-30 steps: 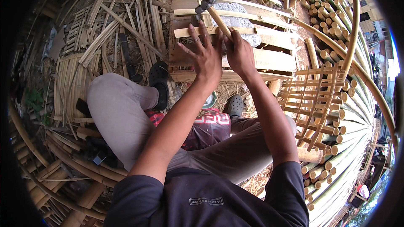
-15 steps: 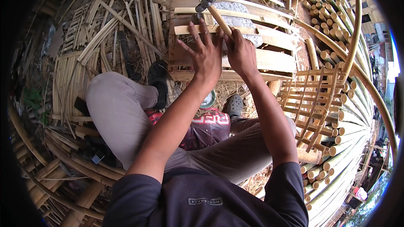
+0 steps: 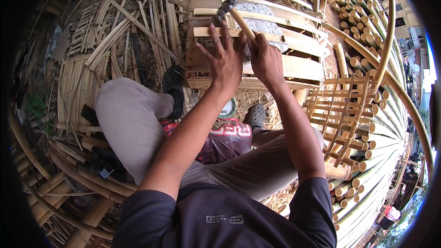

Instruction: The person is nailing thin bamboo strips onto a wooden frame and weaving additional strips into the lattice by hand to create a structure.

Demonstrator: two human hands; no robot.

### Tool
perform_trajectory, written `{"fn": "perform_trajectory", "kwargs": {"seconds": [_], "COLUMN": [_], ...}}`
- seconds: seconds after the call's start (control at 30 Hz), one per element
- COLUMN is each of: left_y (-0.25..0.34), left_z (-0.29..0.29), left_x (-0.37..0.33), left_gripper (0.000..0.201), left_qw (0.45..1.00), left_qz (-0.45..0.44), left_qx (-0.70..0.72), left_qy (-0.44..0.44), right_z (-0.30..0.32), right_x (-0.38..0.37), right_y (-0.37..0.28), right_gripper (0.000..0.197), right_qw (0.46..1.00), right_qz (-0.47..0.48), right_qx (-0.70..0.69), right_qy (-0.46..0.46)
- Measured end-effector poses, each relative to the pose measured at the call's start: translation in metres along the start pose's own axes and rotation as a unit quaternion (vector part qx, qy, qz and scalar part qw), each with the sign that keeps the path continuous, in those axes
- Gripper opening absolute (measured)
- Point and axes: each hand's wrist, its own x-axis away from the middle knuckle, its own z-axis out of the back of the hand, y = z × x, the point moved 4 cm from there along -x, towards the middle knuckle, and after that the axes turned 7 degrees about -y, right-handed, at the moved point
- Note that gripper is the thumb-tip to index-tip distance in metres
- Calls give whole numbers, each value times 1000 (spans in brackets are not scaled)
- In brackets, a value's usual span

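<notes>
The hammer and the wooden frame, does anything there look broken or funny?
Nothing looks broken. The right hand grips the hammer by its wooden handle, head raised over the slatted frame, and the left hand rests spread on a slat. The bamboo strips around lie scattered and crisscrossed in a loose heap.

The wooden-handled hammer (image 3: 235, 14) was raised and tilted, its metal head up-left, over the slatted bamboo frame (image 3: 294, 66) lying flat.

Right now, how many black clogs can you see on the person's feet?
2: the left clog sits beside the raised left knee; the right clog peeks out under the right forearm, below the bamboo frame. Neither looks hidden.
</notes>
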Motion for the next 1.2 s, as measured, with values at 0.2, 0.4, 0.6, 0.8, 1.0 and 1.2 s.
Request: {"fn": "perform_trajectory", "kwargs": {"seconds": [0.2,0.4,0.6,0.8,1.0,1.2], "left_y": [-1,-1,-2,-4,-4,-5], "left_z": [-1,2,5,8,10,5], "left_x": [2,1,1,5,5,4], "left_gripper": [56,59,64,74,79,80], "left_qw": [1000,999,999,998,999,999], "left_qz": [-1,-3,-6,-21,-16,-13], "left_qx": [6,37,33,55,42,46], "left_qy": [3,5,-28,-20,-27,-18], "right_z": [2,2,11,41,54,58], "right_x": [-1,-1,1,10,25,34], "right_y": [-2,-1,-1,-8,-10,-9], "right_gripper": [23,18,21,15,20,21], "right_qw": [999,998,997,995,982,992], "right_qz": [32,35,27,27,-85,-73], "right_qx": [-9,-36,-59,-76,-164,-93], "right_qy": [20,32,34,55,-25,-32]}}
